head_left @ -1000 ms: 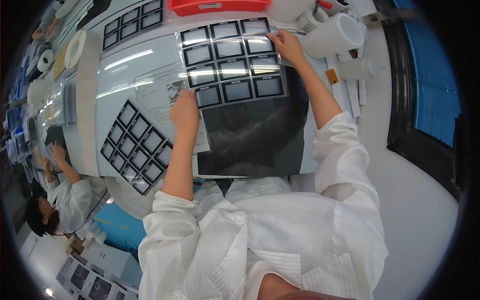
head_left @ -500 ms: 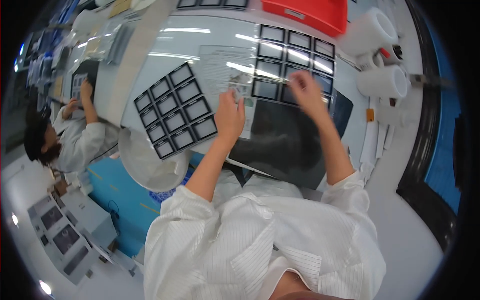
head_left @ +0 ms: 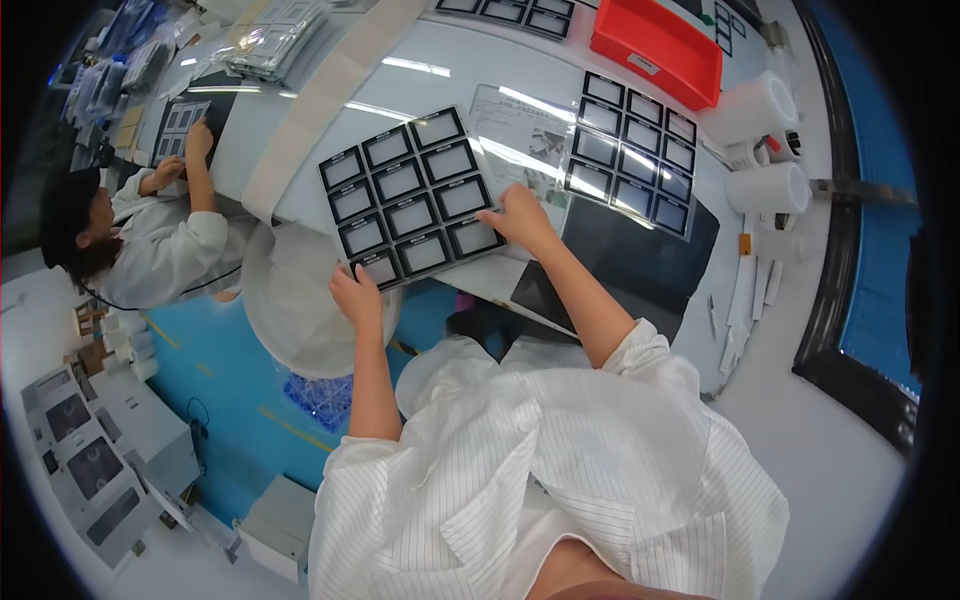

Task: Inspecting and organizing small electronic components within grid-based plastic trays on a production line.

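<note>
A clear sheet of black-framed rectangular panels in rows [head_left: 408, 213] lies tilted on the left of the table, its near edge reaching over the table's edge. My left hand [head_left: 357, 297] is closed on its near left corner. At its right edge, my right hand [head_left: 522, 216] pinches the border between thumb and fingers. A second such sheet [head_left: 640, 133] lies further right, partly over a dark mat [head_left: 660, 258], and neither hand touches it. Between the sheets a printed paper [head_left: 515, 105] lies flat, with light glare across it.
A red tray [head_left: 655, 60] stands at the back right, beside white rolls [head_left: 765, 188]. Below the left table edge is a large pale bin [head_left: 290, 345]. At far left a co-worker [head_left: 170, 250] handles a similar sheet. More panels [head_left: 510, 12] lie at the back.
My right hand has moved left from the right sheet to the left sheet's edge. My left hand has come down to that sheet's near corner. The view has shifted leftward.
</note>
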A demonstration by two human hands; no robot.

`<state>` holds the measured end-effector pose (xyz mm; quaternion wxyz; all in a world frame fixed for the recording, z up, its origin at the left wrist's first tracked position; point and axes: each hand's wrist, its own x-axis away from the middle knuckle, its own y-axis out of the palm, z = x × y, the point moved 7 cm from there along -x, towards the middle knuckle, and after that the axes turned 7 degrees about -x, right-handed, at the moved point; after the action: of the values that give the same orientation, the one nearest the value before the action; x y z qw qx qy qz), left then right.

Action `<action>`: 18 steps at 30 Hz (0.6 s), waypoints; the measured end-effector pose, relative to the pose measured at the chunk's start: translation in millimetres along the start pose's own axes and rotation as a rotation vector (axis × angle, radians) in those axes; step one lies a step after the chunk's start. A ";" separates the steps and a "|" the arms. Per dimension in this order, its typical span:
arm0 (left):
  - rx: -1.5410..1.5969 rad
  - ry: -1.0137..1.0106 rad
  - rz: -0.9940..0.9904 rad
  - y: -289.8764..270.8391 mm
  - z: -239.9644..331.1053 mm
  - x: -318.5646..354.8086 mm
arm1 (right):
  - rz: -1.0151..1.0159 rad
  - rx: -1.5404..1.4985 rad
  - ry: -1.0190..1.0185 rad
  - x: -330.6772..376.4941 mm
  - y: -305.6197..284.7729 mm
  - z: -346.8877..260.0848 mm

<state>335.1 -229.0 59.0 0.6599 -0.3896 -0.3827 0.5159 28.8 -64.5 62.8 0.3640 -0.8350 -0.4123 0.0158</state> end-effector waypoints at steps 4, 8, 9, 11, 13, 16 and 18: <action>-0.102 0.122 0.043 -9.6 21.1 8.3 | -0.031 0.055 0.070 -2.4 9.1 2.8; -0.362 0.122 -0.054 -6.9 32.1 14.4 | 0.166 0.221 0.031 3.8 16.5 0.0; -0.394 0.136 -0.032 -9.0 35.6 15.2 | 0.177 0.224 0.034 3.6 20.9 5.2; -0.411 0.166 -0.017 -4.3 42.5 17.7 | 0.351 0.294 -0.021 3.0 13.3 10.7; -0.436 0.169 0.006 -4.4 40.3 16.7 | 0.210 0.247 0.065 -5.2 11.6 8.9; -0.459 0.169 0.006 -3.5 39.4 15.4 | -0.129 0.037 0.188 -5.6 17.7 -3.4; -0.480 0.179 0.039 -5.7 37.9 14.9 | -0.327 -0.129 0.214 3.1 35.6 -16.4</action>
<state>305.5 -210.8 81.1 0.5696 -0.5866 -0.4267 0.3865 60.3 -86.1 53.6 0.3491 -0.7756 -0.5014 -0.1587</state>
